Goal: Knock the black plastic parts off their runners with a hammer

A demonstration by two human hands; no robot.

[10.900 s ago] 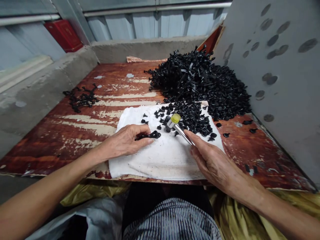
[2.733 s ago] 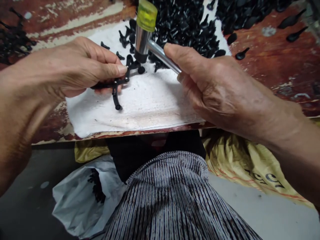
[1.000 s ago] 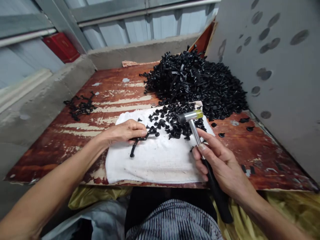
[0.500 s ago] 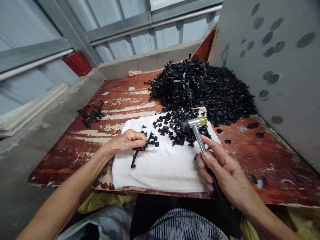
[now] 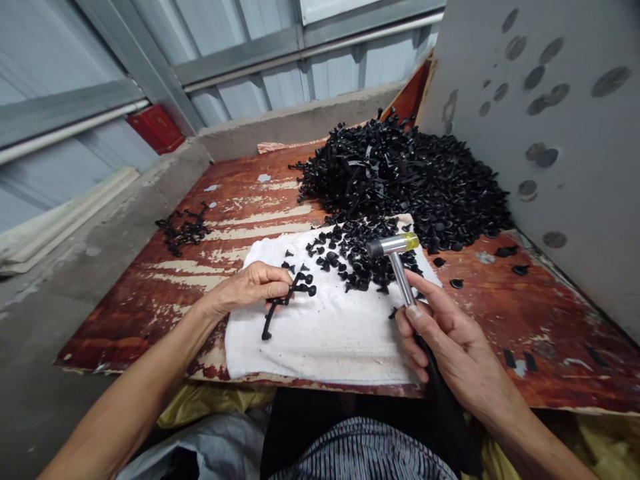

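Note:
My left hand point(image 5: 260, 285) is closed on a black plastic sprue point(image 5: 270, 320), a thin bar with a few round-headed pieces on its right side. It is held over the left part of a folded white cloth point(image 5: 330, 340). My right hand point(image 5: 440, 327) grips the dark handle of a mallet point(image 5: 395, 246), which has a metal head, one black face and one yellow face. The mallet head is raised above the cloth's right side. Loose black plastic pieces point(image 5: 363, 260) lie scattered on the cloth between and beyond my hands.
A large heap of black plastic parts point(image 5: 400, 173) covers the back right of the worn red-brown table point(image 5: 150, 293). At the left lies a small pile of black sprues point(image 5: 184, 229). A grey spotted panel point(image 5: 540, 133) bounds the right side. A red box point(image 5: 157, 129) sits by the wall.
The mallet head has shifted slightly to the right. My left hand and the sprue have moved very little.

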